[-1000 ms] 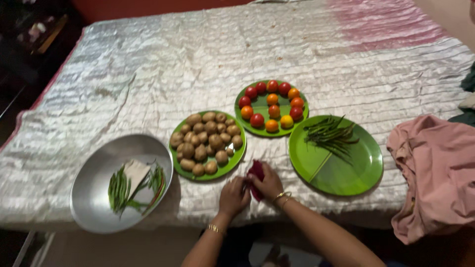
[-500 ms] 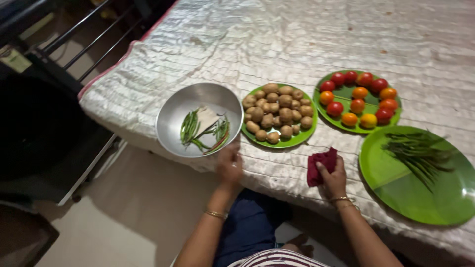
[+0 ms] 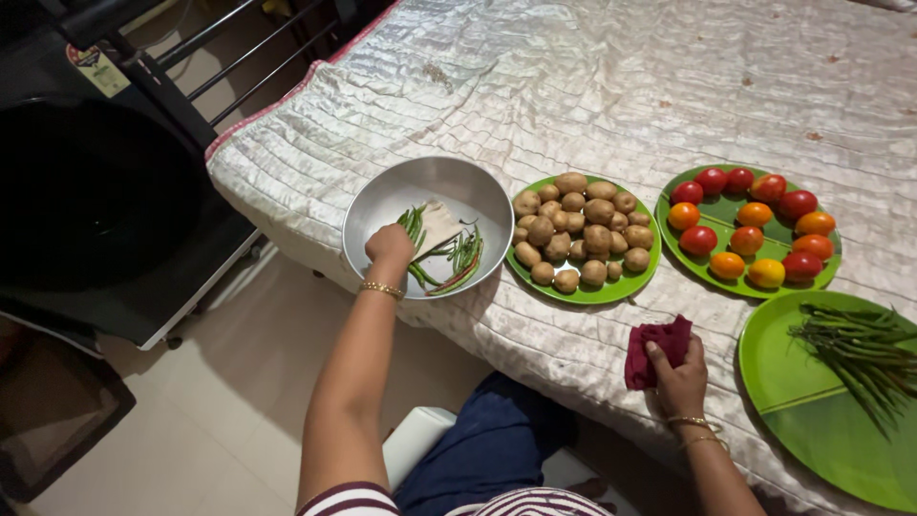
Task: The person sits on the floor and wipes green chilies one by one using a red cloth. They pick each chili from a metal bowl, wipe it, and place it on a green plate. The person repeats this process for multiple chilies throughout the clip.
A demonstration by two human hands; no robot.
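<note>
The left hand [image 3: 389,244] curls closed on the steel bowl's [image 3: 382,205] near rim, its fingers hidden; the right hand [image 3: 680,375] pinches a red cloth [image 3: 657,344] at its fingertips.

A home room: quilted satin bedspread [image 3: 621,86] bearing vegetable plates, tiled floor [image 3: 220,420].

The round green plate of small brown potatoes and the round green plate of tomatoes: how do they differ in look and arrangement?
The round green plate of small brown potatoes is heaped, so little green shows; the round green plate of tomatoes has its red and orange fruits spaced in a ring with a few in the middle. The potatoes are dull brown, the tomatoes glossy and bright. The potato plate lies next to the steel bowl; the tomato plate lies farther right. Both rest on the pale quilted cloth.
</note>
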